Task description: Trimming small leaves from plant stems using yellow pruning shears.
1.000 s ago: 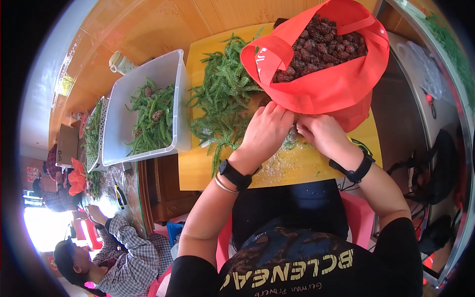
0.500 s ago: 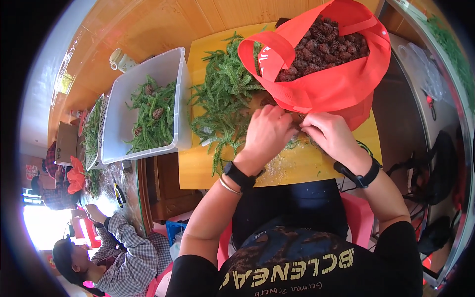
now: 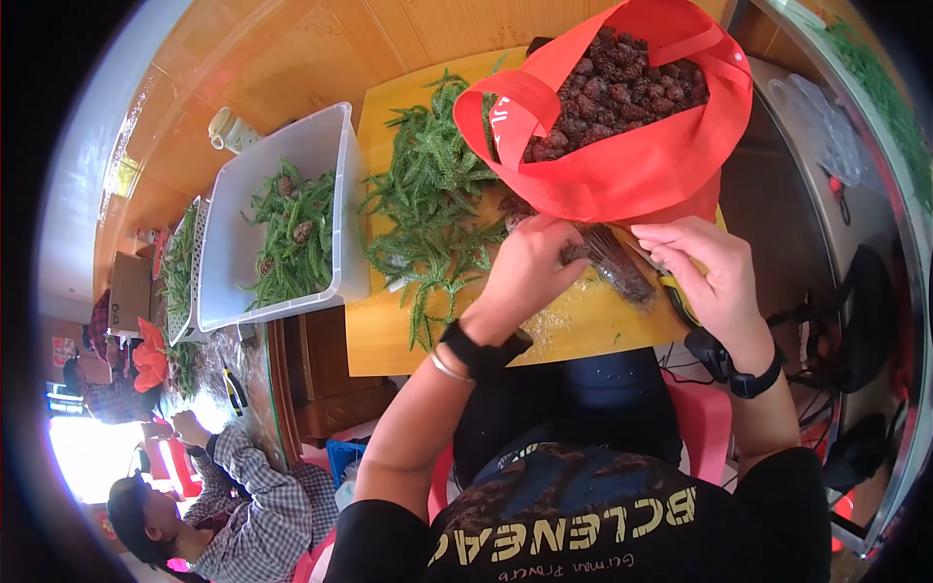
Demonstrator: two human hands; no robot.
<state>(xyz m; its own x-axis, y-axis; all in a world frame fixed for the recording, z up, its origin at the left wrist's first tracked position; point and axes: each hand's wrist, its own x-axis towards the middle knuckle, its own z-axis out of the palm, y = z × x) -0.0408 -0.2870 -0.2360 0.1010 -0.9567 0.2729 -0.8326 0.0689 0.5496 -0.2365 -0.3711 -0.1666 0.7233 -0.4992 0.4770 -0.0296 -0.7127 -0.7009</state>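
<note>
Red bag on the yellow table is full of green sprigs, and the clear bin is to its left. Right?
Not quite: the head view shows the red bag full of brown cones, not green sprigs. It is on the yellow table, the clear bin to its left.

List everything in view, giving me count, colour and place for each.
Red bag: 1, red, upper right of table
Pine cones: many, dark reddish-brown, inside the bag
Table: 1, yellow, under the bag
Sprig pile: 1, green, left of bag
Strand bundle: 1, dark brown, between the hands
Handled tool: 1, yellow-and-black, by right hand, partly hidden
Tub: 1, translucent, left, holding sprigs and cones
Cup: 1, pale, beyond tub
Basket: 1, white, left of tub
Pliers: 1, yellow-and-black, lower left
Cardboard box: 1, brown, far left
Plastic bag: 1, clear, right
Chair: 1, pink, under the person
Co-workers: at least 2, checked clothing, left
Left hand: 1, bare, left of bundle
Right hand: 1, bare, right of bundle
</note>
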